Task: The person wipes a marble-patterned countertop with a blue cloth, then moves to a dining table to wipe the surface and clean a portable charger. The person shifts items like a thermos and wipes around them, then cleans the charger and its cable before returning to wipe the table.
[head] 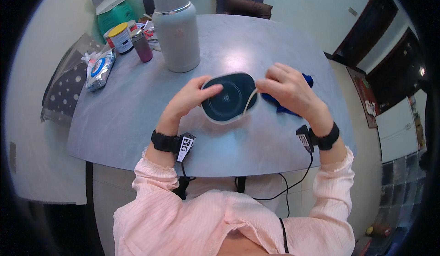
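Observation:
My left hand (197,96) grips the left side of a dark, rounded container lid or tray (228,99) with a pale rim, its thumb lying over the dark face. My right hand (283,85) pinches one end of a thin, pale flexible strip (250,101) at the right edge of that piece. The strip curves down across the dark face to the lower right of the rim. Partly hidden behind my right hand, a dark blue cloth (290,110) lies on the table.
A large grey vacuum flask (178,32) stands on the grey table (137,125) beyond my left hand. Farther left are a small purple bottle (142,46), a yellow-lidded can (121,38) and a wipes pack (100,71). Two chairs, one with a brown cushion (248,7), stand behind the table.

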Motion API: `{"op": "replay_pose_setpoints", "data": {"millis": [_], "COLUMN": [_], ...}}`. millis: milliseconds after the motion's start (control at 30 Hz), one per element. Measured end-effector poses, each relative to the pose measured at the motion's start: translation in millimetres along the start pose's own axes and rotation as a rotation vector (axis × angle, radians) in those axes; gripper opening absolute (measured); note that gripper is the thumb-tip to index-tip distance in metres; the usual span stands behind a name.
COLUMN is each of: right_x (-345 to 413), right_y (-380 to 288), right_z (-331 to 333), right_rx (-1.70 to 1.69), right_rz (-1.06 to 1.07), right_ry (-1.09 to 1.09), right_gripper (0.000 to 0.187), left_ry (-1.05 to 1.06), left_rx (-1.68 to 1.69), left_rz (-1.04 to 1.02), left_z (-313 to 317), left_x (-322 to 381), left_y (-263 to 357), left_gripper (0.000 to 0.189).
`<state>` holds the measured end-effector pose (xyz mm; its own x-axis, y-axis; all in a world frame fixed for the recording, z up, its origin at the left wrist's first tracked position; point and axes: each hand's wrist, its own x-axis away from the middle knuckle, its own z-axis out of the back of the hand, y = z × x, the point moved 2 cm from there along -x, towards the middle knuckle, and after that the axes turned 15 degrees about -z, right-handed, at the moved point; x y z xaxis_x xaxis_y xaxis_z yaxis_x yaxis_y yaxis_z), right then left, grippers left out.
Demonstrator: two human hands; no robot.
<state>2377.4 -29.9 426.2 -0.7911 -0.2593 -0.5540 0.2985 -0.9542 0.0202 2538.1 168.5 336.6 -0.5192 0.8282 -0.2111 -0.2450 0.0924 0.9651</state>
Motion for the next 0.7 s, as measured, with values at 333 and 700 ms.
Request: {"op": "replay_pose_setpoints", "data": {"millis": [333,700], "right_x": [-12.0,33.2], "right_y": [23.5,29.5], "right_z": [-44.8,-96.3], "right_rx": [-0.801,-0.447], "right_rz": [-0.399,-0.642], "right_ry": [-0.325,-0.356], "right_gripper": [0.014,0.009], "left_ry": [-0.268,0.502], "left_rx": [0.544,0.596], "left_rz": [-0.051,-0.293], "left_z": [-13.5,4.7], "left_x": [8.7,-10.4], "left_y": [-1.5,-15.0], "left_gripper": [0.047,0.032]}}
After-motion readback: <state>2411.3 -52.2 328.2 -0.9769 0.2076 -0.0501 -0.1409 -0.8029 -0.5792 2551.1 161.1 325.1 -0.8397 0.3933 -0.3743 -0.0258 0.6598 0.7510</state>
